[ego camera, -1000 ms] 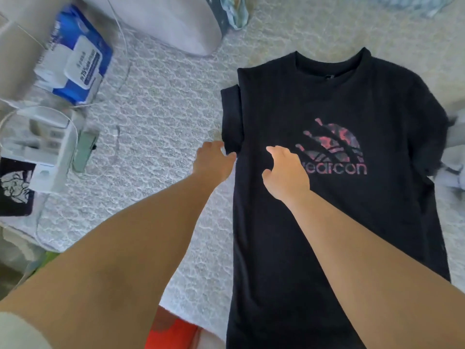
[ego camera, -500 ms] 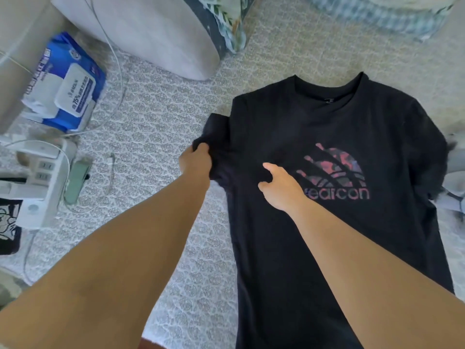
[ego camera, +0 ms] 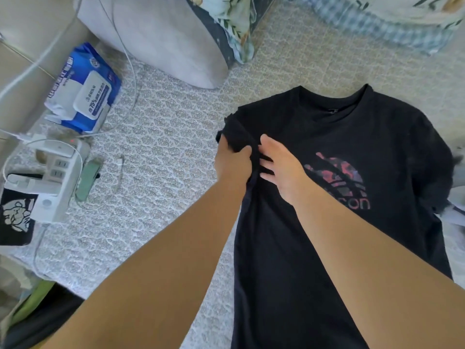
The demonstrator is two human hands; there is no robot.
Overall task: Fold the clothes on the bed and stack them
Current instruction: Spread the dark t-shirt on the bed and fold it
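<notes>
a: where's the black t-shirt (ego camera: 339, 248) at?

b: it's laid face up on the patterned bed cover (ego camera: 163, 147), collar pointed away, a reddish logo shown on the chest with "con" readable beside the right forearm.

a: and the hands?

b: the sleeve (ego camera: 235, 137) is bunched and gripped in the left hand (ego camera: 232, 163), so that grip is clenched on the fabric. the right hand (ego camera: 281, 170) is laid flat on the chest just beside it, fingers spread and relaxed, nothing grasped.

a: other stuff around?

b: a blue wipes pack (ego camera: 84, 90) is seen off to the left, with a white power strip (ego camera: 54, 177) and cables below it. a grey pillow (ego camera: 161, 39) is parked up top, and checked bedding (ego camera: 377, 28) is piled in the far right corner.
</notes>
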